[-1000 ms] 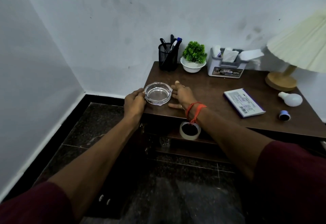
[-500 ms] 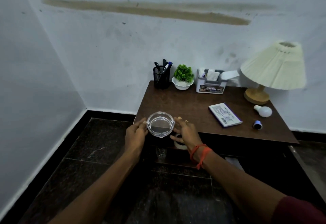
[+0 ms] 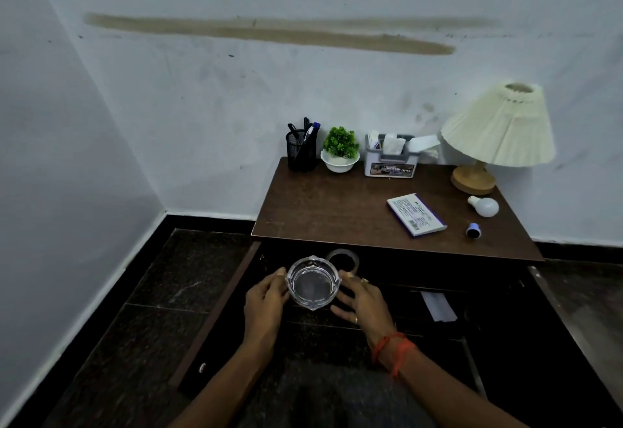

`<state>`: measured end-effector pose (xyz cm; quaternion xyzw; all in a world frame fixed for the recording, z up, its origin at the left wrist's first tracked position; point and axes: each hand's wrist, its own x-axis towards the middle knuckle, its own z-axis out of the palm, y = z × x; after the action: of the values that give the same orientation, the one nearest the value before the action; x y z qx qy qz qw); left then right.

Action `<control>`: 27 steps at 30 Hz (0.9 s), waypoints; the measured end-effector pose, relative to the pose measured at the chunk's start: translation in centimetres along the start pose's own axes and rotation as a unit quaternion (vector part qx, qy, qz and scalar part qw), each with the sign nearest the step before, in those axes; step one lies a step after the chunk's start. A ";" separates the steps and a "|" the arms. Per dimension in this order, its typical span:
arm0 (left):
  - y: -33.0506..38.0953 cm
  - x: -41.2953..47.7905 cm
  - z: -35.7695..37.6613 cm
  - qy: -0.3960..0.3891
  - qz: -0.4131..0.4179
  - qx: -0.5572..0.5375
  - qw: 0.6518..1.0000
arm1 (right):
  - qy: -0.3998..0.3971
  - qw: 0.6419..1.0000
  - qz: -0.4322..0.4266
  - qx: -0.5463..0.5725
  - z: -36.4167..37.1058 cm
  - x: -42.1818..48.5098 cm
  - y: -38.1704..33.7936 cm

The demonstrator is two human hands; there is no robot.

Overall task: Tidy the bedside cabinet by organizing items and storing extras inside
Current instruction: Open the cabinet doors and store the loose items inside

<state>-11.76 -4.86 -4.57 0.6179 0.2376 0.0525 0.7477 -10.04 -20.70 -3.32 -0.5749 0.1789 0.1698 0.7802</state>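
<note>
- In the frame's lower centre, we have lifted the clear round glass ashtray (image 3: 313, 287) off the brown wooden desk (image 3: 337, 212), over the open drawer (image 3: 219, 306) for storing.
- Our left hand (image 3: 266, 303) grips its rim; our right hand (image 3: 362, 299) presses opposite, fingers straight.

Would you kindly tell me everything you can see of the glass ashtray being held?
The glass ashtray is clear, thick-walled, round, with notches in its rim, and looks empty. It is upright, held in the air before the front edge of the cabinet. The left hand grips its left side; the right hand presses its right side.
</note>
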 end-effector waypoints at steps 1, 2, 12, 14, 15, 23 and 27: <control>-0.2 -0.1 0.0 -0.002 -0.005 -0.001 1.000 | 0.000 1.000 0.003 -0.002 -0.2 0.2 0.4; -0.4 0.0 -0.1 -0.007 -0.009 0.002 1.000 | 0.001 1.000 0.006 -0.004 -0.3 0.3 0.8; -2.9 6.4 0.7 0.004 -0.036 0.066 0.997 | 0.027 0.999 0.028 0.028 0.0 6.6 2.9; -5.2 9.3 0.6 0.011 -0.046 0.071 0.996 | 0.046 0.998 0.025 0.023 0.2 8.7 3.3; -6.8 11.2 0.4 0.013 -0.050 0.075 0.996 | 0.057 0.998 0.025 0.014 0.4 9.9 3.6; -5.0 12.3 3.0 0.075 -0.031 0.152 0.985 | 0.096 0.995 0.003 0.026 1.8 16.3 6.3; -5.4 13.4 3.4 0.089 -0.048 0.141 0.985 | 0.095 0.994 0.011 0.053 2.1 17.9 6.8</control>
<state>0.36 -4.21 -13.20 0.6980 0.3380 0.0374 0.6303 2.62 -15.70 -16.92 -0.5438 0.2673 0.1137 0.7873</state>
